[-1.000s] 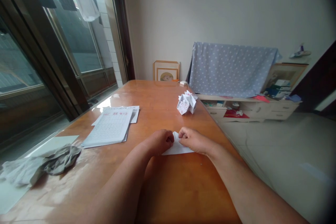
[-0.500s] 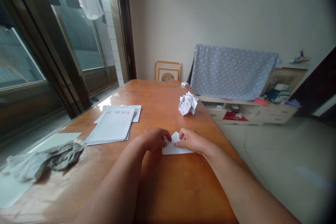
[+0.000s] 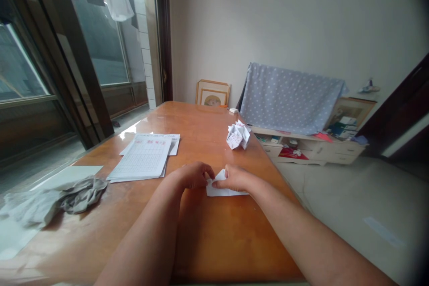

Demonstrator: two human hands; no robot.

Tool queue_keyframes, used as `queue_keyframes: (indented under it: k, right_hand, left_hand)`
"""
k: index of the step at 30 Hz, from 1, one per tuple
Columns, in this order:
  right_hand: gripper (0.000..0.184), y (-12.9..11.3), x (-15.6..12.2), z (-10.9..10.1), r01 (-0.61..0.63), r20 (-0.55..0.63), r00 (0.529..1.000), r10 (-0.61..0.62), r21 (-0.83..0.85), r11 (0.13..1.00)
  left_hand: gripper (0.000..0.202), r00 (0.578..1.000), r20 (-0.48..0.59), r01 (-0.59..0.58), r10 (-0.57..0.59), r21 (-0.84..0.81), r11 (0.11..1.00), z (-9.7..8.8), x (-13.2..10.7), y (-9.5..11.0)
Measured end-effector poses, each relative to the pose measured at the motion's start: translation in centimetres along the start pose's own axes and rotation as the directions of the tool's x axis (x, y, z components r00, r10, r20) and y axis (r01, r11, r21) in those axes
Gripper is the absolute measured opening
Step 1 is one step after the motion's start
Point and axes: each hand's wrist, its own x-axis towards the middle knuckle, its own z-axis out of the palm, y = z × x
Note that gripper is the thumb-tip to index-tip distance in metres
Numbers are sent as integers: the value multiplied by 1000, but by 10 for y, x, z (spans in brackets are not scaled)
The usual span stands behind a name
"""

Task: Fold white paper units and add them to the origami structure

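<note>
A small piece of folded white paper (image 3: 223, 191) lies on the wooden table in front of me, its top coming to a point. At its left edge my left hand (image 3: 196, 175) is closed, with curled fingertips gripping the paper. My right hand (image 3: 237, 179) covers the paper's right side, its thumb stretched across the front and its fingers closed behind the pointed top. Parts of the fingers and the far side of the paper are hidden. Beyond the hands stands a cluster of folded paper shapes (image 3: 238, 135) with printed marks.
To the left lies a stack of printed grid sheets (image 3: 142, 158). Nearer me, a crumpled grey cloth (image 3: 83, 194) rests partly on a pale sheet (image 3: 78, 171). A small white box (image 3: 233, 110) sits at the far end of the table (image 3: 201, 118).
My right thumb has slid left across the paper, and my left hand has shifted slightly left. The head view has turned a little.
</note>
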Motion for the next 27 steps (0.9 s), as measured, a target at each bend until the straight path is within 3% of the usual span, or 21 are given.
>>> queue_keyframes:
  k: [5,11,15,21,27]
  right_hand:
    - [86,-13,4,-1,-104,16,994,106,-70,992]
    - [80,-31,2,1,-149,-3,989,150,-125,981]
    - [76,-30,4,3,-138,-31,990,134,-153,979]
    - [66,-17,1,-10,-74,151,986,74,-1,997]
    - [43,-13,-2,-21,-63,190,979,75,-71,996]
  left_hand:
    - [41,1000,-9,22,-22,-4,1000,-1,0,1]
    - [37,999,-36,36,-37,-19,999,-1,1,-1]
    - [31,996,-71,44,-46,-29,999,-1,1,1]
    - [23,989,-133,53,-57,-35,998,3,2,8]
    - [28,989,-137,58,-60,-15,998,6,4,6]
